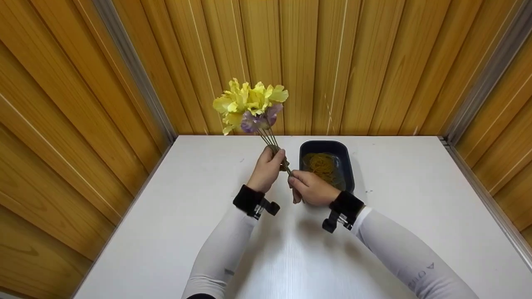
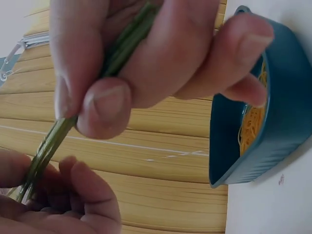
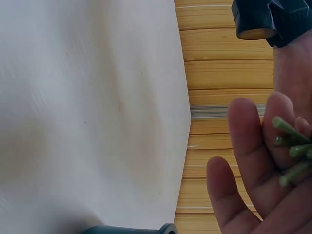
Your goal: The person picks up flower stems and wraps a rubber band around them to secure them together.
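A bunch of yellow and purple ruffled flowers (image 1: 249,101) stands tilted over the white table, heads up and to the left. Around the upper part of its thin green stems (image 1: 267,137) the left hand (image 1: 267,168) curls its fingers. Lower down, the right hand (image 1: 314,187) grips the same stems close to their ends. Thumb and finger of the right hand (image 2: 161,53) pinch the stems in the left wrist view. Several cut stem ends (image 3: 297,150) poke out past the right hand's fingers (image 3: 258,165) in the right wrist view.
A dark blue rectangular tub (image 1: 328,146) sits on the table just behind the right hand, partly covered by it. Inside lies a tangle of yellow rubber bands (image 1: 322,164). Wood-patterned panels (image 1: 299,62) wall in the white table (image 1: 187,216) at the back and sides.
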Demonstrator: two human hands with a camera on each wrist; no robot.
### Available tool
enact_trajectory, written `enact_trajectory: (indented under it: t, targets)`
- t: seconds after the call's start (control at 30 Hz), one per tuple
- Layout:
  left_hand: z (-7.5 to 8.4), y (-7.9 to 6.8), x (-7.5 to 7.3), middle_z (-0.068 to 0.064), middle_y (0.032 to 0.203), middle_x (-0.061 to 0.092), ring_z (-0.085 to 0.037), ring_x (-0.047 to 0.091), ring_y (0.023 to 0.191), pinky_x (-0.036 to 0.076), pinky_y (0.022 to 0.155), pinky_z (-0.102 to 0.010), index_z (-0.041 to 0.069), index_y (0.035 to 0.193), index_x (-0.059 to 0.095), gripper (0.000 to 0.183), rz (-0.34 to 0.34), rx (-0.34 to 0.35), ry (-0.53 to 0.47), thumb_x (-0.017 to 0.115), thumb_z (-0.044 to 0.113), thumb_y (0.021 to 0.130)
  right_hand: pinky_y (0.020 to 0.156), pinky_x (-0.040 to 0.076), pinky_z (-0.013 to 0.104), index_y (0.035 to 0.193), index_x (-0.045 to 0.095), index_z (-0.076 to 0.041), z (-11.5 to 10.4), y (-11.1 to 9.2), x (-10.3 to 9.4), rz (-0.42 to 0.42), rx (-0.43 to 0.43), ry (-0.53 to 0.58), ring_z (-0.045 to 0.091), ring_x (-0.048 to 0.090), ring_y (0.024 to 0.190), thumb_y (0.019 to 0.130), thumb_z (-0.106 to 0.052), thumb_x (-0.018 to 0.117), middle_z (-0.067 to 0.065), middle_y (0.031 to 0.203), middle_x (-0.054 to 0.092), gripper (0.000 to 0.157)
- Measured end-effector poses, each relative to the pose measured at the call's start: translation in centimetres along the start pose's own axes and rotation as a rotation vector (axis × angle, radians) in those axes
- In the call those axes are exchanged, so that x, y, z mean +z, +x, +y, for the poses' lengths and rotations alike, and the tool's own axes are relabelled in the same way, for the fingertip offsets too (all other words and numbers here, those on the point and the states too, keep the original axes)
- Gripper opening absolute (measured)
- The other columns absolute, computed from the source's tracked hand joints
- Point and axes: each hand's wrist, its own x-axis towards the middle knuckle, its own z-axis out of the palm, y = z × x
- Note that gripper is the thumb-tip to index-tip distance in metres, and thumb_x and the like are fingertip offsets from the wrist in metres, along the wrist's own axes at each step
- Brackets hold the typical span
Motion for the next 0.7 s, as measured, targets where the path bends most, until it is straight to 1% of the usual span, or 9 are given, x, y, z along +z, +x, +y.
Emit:
enact_trajectory:
  t: [0.1, 0.2, 0.27, 0.37, 0.5, 0.57, 0.6, 0.7]
  targets:
    - [0.4, -0.2, 0.0, -0.002, 0.093, 0.06, -0.014, 0.066, 0.086, 0.058, 0.084, -0.029, 0.005, 0.106, 0.051, 0.009, -0.013, -0.012, -0.154, 0.047, 0.012, 0.11, 0.061, 0.051, 0.025, 0.093, 0.055, -0.005, -0.1, -0.4, -0.2, -0.006, 0.0, -0.002, 0.02, 0.068, 0.059, 0.115, -0.019, 0.038, 0.014, 0.064, 0.065, 0.031]
    - [0.9, -0.3, -0.2, -0.003, 0.09, 0.064, -0.015, 0.07, 0.083, 0.06, 0.085, -0.032, 0.005, 0.109, 0.051, 0.008, -0.016, -0.016, -0.326, 0.046, 0.012, 0.11, 0.06, 0.051, 0.026, 0.093, 0.054, -0.005, -0.3, -0.8, -0.3, -0.024, -0.007, 0.002, 0.014, 0.066, 0.058, 0.115, -0.02, 0.038, 0.013, 0.064, 0.064, 0.032]
    - [1.2, -0.3, -0.4, -0.002, 0.087, 0.064, -0.014, 0.069, 0.08, 0.06, 0.083, -0.032, 0.007, 0.108, 0.051, 0.008, -0.03, -0.022, -0.448, 0.045, 0.012, 0.111, 0.061, 0.052, 0.026, 0.093, 0.054, -0.005, -0.3, -1.2, -0.2, -0.04, -0.006, 0.01, 0.011, 0.066, 0.058, 0.115, -0.021, 0.037, 0.013, 0.064, 0.063, 0.032]
    - [1.2, -0.3, -0.7, 0.001, 0.081, 0.061, -0.012, 0.063, 0.074, 0.056, 0.077, -0.029, 0.011, 0.104, 0.051, 0.011, -0.061, -0.041, -0.611, 0.044, 0.013, 0.112, 0.062, 0.053, 0.027, 0.094, 0.054, -0.004, -0.4, -1.6, 0.2, -0.063, 0.002, 0.026, 0.012, 0.065, 0.058, 0.115, -0.021, 0.037, 0.016, 0.064, 0.063, 0.032]
    - [0.8, -0.5, -1.1, 0.005, 0.074, 0.055, -0.008, 0.053, 0.066, 0.049, 0.068, -0.023, 0.014, 0.095, 0.054, 0.022, -0.093, -0.097, -0.766, 0.042, 0.018, 0.113, 0.061, 0.052, 0.027, 0.094, 0.054, -0.004, -0.4, -2.0, 0.8, -0.085, 0.013, 0.034, 0.028, 0.066, 0.059, 0.115, -0.02, 0.038, 0.016, 0.064, 0.061, 0.031]
    - [0.6, -0.8, -1.3, 0.007, 0.069, 0.049, -0.005, 0.047, 0.06, 0.044, 0.063, -0.021, 0.015, 0.089, 0.054, 0.028, -0.102, -0.137, -0.826, 0.042, 0.022, 0.114, 0.06, 0.051, 0.026, 0.093, 0.054, -0.006, -0.4, -2.3, 1.2, -0.099, 0.015, 0.012, 0.032, 0.065, 0.059, 0.115, -0.021, 0.038, 0.013, 0.064, 0.06, 0.032]
    - [0.4, -1.0, -1.5, 0.008, 0.067, 0.046, -0.004, 0.043, 0.058, 0.041, 0.06, -0.02, 0.017, 0.086, 0.052, 0.031, -0.108, -0.161, -0.855, 0.041, 0.024, 0.114, 0.06, 0.05, 0.026, 0.092, 0.054, -0.006, -0.4, -2.4, 1.3, -0.106, 0.012, -0.003, 0.031, 0.065, 0.059, 0.115, -0.021, 0.038, 0.012, 0.063, 0.06, 0.032]
    - [0.0, -1.6, -1.7, 0.01, 0.059, 0.036, -0.003, 0.033, 0.05, 0.031, 0.053, -0.018, 0.02, 0.07, 0.044, 0.045, -0.118, -0.218, -0.904, 0.041, 0.03, 0.114, 0.059, 0.047, 0.024, 0.09, 0.055, -0.008, -0.2, -2.8, 1.7, -0.129, 0.007, -0.057, 0.018, 0.062, 0.056, 0.114, -0.021, 0.04, 0.01, 0.062, 0.06, 0.031]
